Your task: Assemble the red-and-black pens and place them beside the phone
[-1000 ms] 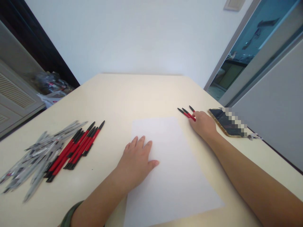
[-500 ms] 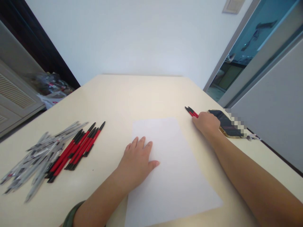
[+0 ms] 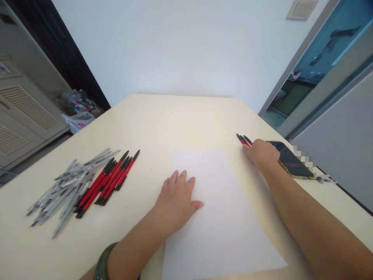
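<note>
My left hand [image 3: 178, 206] lies flat on a blank white sheet of paper [image 3: 227, 229], fingers spread, near its left edge. Beyond the sheet's upper right corner, my right hand [image 3: 262, 153] is closed over red pens [image 3: 244, 140] with black tips. Their tips stick out past the fingers; the rest is hidden under the hand, so I cannot tell how many it grips. On the left side of the table lies a group of red and black pens [image 3: 112, 179], side by side. Against it rests a loose heap of clear-barrelled pens [image 3: 68, 190].
A dark phone [image 3: 291, 159] with a gold edge lies just right of my right hand, a small charm at its end. The cream table [image 3: 186, 120] meets a white wall [image 3: 186, 46]. Plastic bags [image 3: 81, 111] sit beyond its left edge; a doorway opens at right.
The whole view has shifted, so everything appears further right. A third pen tip now shows by my right hand, where two showed before. My left hand stays on the paper.
</note>
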Available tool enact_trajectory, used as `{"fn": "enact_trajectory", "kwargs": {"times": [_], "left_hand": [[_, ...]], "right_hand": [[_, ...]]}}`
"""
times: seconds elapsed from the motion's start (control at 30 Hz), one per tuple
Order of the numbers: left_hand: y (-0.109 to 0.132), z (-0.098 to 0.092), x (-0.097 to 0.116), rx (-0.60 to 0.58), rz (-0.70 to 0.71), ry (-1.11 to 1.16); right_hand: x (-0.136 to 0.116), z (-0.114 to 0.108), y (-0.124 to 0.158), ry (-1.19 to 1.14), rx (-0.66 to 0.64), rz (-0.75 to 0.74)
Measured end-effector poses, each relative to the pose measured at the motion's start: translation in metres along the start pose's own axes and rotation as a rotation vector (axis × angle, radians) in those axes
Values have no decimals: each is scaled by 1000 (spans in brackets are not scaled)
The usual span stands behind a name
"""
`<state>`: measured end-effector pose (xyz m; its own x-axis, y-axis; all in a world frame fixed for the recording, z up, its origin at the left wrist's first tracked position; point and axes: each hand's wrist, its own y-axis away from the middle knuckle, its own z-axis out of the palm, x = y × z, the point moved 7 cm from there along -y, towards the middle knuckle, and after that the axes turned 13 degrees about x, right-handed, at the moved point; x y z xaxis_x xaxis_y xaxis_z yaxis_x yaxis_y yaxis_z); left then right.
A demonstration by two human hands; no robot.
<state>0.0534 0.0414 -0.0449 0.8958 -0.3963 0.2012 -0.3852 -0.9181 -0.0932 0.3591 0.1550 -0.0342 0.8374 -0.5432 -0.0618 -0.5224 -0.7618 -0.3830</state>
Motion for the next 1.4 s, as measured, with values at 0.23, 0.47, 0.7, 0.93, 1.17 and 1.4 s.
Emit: {"fn": "enact_trajectory", "kwargs": {"times": [0.23,0.47,0.7,0.93,1.17,1.4], "left_hand": [[-10,-35,-26,225,-57,-100],[-6,-75,-146,374,-552,-359],[-3,-52,-188,302,-699,-289],[-9,-48,-193,306,-721,-261],[-17,-60,-104,350,-476,-24],[-2,-22,10,-5,-302,1000]], "right_hand": [[-27,-49,38,-106,60,-198],[-33,-72,83,-320,82,-316],[-22,-67,76,-408,110,-276],[-20,-68,75,-448,115,-270],[-35,-91,93,-686,24,-249],[-85,-88,159,-1452,-744,-141]]}}
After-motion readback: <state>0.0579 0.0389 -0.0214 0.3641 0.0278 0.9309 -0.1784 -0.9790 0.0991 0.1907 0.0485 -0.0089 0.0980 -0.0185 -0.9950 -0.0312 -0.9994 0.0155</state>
